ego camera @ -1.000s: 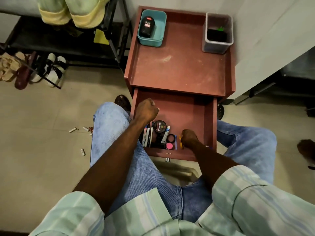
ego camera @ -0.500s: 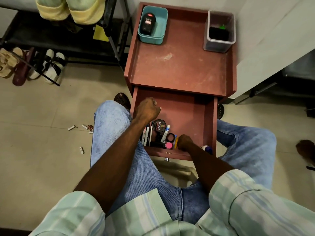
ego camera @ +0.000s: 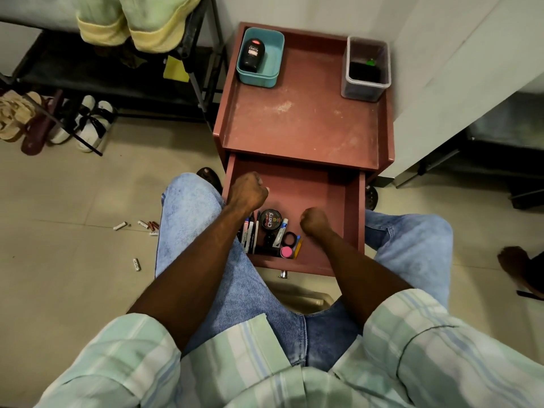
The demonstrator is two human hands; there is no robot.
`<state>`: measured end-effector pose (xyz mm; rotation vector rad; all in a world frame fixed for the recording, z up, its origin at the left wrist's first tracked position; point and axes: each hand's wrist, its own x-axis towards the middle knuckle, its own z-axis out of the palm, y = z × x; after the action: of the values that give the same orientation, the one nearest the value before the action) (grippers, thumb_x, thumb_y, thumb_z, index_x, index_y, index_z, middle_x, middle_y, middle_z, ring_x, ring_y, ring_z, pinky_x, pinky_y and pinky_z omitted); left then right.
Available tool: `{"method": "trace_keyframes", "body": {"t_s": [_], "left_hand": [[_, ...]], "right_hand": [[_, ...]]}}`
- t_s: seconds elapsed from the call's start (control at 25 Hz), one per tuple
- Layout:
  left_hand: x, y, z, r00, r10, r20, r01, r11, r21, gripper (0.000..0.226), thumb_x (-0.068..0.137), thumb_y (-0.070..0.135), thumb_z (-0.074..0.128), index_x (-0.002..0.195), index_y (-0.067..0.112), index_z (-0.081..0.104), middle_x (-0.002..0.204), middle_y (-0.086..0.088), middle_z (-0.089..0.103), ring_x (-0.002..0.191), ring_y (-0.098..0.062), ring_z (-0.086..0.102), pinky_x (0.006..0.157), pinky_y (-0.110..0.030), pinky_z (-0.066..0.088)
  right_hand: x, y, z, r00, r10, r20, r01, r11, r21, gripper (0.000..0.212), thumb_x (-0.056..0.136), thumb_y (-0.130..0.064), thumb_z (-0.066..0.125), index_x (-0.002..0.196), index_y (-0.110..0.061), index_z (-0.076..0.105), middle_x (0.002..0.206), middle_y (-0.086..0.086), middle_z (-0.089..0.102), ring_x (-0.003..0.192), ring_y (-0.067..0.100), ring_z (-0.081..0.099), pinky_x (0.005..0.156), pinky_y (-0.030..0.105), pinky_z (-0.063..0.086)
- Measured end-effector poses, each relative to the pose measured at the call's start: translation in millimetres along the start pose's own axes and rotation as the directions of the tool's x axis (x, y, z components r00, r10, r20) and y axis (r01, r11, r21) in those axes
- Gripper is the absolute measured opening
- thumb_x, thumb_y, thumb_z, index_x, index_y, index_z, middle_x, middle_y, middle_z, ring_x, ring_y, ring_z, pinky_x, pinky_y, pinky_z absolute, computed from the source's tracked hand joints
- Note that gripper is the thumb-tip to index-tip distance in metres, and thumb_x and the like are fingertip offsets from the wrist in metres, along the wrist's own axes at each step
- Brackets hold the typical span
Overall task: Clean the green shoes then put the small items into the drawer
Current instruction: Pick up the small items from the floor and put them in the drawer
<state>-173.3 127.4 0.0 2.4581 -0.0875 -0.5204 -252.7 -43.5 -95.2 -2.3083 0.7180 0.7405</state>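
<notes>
Both hands are seen in the single head view, each curled into a fist over the open reddish-brown wooden drawer (ego camera: 351, 207) at the middle of the frame. The left hand (ego camera: 248, 192) hangs above the drawer's left rear corner; its grip is closed, and whether anything small is held inside cannot be told. The right hand (ego camera: 314, 220) sits lower, right of the stored items, also with a closed grip whose contents are hidden.

Along the drawer's front left part a cluster is laid: slim pens and markers (ego camera: 249, 232), a round black polish tin with a "Cherry" label (ego camera: 270, 219), a small white tube (ego camera: 280, 232), a black ring (ego camera: 290, 238) and a pink round cap (ego camera: 285, 252). The pens' long axes run roughly front to back, tips toward the drawer's rear.

The pale green shoes with yellow soles (ego camera: 138, 22) rest on the black rack at the upper left, soles toward the camera.

Several small cylindrical batteries (ego camera: 137, 264) are seen scattered on the tiled floor at the left, well apart from the drawer.

Judged from this, the stowing step is under way. It would be done well if anything held is released low, beside the cluster and parallel to the pens, before the floor items are gathered.
</notes>
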Motion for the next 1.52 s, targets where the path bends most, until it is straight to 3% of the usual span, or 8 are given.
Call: {"method": "trace_keyframes", "body": {"t_s": [0.16, 0.28, 0.52, 0.68, 0.92, 1.08, 1.28, 1.52], "left_hand": [[-4.4, 2.5, -6.4, 0.991, 0.061, -0.117, -0.078, 0.986, -0.145, 0.005, 0.087, 0.014, 0.064, 0.092, 0.012, 0.062, 0.092, -0.003, 0.066, 0.086, -0.019, 0.061, 0.083, -0.033, 0.051], [-3.8, 6.2, -30.6, 0.960, 0.050, -0.276, -0.131, 0.949, -0.286, 0.015, 0.087, 0.009, 0.060, 0.101, 0.009, 0.066, 0.099, -0.005, 0.069, 0.091, -0.019, 0.062, 0.081, -0.028, 0.049], [15.4, -32.8, -127.4, 0.789, -0.112, -0.604, -0.217, 0.868, -0.446, 0.016, 0.086, 0.010, 0.058, 0.100, 0.009, 0.065, 0.096, -0.006, 0.067, 0.089, -0.017, 0.061, 0.080, -0.025, 0.047], [19.2, -110.0, -175.6, 0.676, -0.334, -0.657, -0.068, 0.860, -0.506, 0.016, 0.086, 0.008, 0.056, 0.099, 0.007, 0.065, 0.096, -0.007, 0.067, 0.092, -0.022, 0.061, 0.079, -0.022, 0.041], [11.0, -272.5, -164.5, 0.584, -0.675, -0.451, 0.321, 0.702, -0.635, 0.024, 0.082, 0.009, 0.054, 0.104, 0.011, 0.064, 0.099, -0.009, 0.069, 0.094, -0.030, 0.064, 0.084, -0.033, 0.051], [15.3, -357.7, -121.1, 0.582, -0.746, -0.322, 0.534, 0.650, -0.540, 0.029, 0.082, 0.005, 0.051, 0.109, 0.008, 0.064, 0.110, -0.011, 0.067, 0.101, -0.031, 0.061, 0.079, -0.030, 0.044], [45.8, -414.9, -42.0, 0.675, -0.725, -0.138, 0.652, 0.673, -0.349, 0.029, 0.086, 0.010, 0.052, 0.113, 0.005, 0.061, 0.113, -0.014, 0.064, 0.107, -0.033, 0.058, 0.081, -0.031, 0.044], [103.3, -404.4, 67.9, 0.849, -0.518, 0.109, 0.529, 0.834, -0.158, 0.039, 0.090, 0.027, 0.061, 0.124, 0.009, 0.055, 0.122, -0.013, 0.057, 0.113, -0.032, 0.054, 0.086, -0.036, 0.045]], "right_hand": [[-25.2, -71.9, -44.4, 0.951, -0.129, -0.281, 0.197, 0.953, 0.231, 0.022, 0.085, 0.003, 0.050, 0.092, -0.004, 0.069, 0.091, 0.008, 0.067, 0.084, 0.023, 0.060, 0.071, 0.022, 0.040], [-41.3, -129.1, -70.1, 0.877, -0.318, -0.361, 0.401, 0.897, 0.185, 0.023, 0.081, 0.003, 0.050, 0.088, -0.004, 0.070, 0.084, 0.009, 0.070, 0.079, 0.027, 0.063, 0.071, 0.029, 0.048], [-56.6, -234.0, -80.4, 0.744, -0.563, -0.359, 0.614, 0.789, 0.034, 0.030, 0.082, 0.001, 0.045, 0.093, -0.007, 0.071, 0.093, 0.014, 0.072, 0.084, 0.028, 0.065, 0.075, 0.031, 0.050], [-51.7, -299.0, -42.6, 0.711, -0.661, -0.242, 0.685, 0.729, 0.022, 0.025, 0.089, -0.007, 0.048, 0.100, -0.012, 0.070, 0.098, 0.009, 0.071, 0.087, 0.024, 0.066, 0.078, 0.033, 0.054], [-0.8, -365.5, 43.0, 0.720, -0.692, -0.050, 0.691, 0.722, -0.032, 0.027, 0.087, -0.005, 0.048, 0.099, -0.010, 0.071, 0.098, 0.010, 0.073, 0.088, 0.028, 0.068, 0.081, 0.042, 0.057], [61.1, -392.3, 119.0, 0.777, -0.618, 0.124, 0.626, 0.779, -0.037, 0.027, 0.081, -0.005, 0.046, 0.090, -0.018, 0.069, 0.090, 0.008, 0.072, 0.081, 0.029, 0.069, 0.078, 0.044, 0.057], [132.3, -393.3, 198.7, 0.831, -0.507, 0.229, 0.525, 0.851, -0.020, 0.025, 0.085, -0.002, 0.047, 0.093, -0.009, 0.070, 0.093, 0.012, 0.072, 0.085, 0.031, 0.069, 0.083, 0.046, 0.056], [192.6, -373.3, 244.9, 0.852, -0.434, 0.294, 0.461, 0.887, -0.025, 0.024, 0.083, -0.004, 0.049, 0.085, -0.021, 0.066, 0.093, 0.013, 0.072, 0.084, 0.035, 0.068, 0.079, 0.047, 0.058]]}}
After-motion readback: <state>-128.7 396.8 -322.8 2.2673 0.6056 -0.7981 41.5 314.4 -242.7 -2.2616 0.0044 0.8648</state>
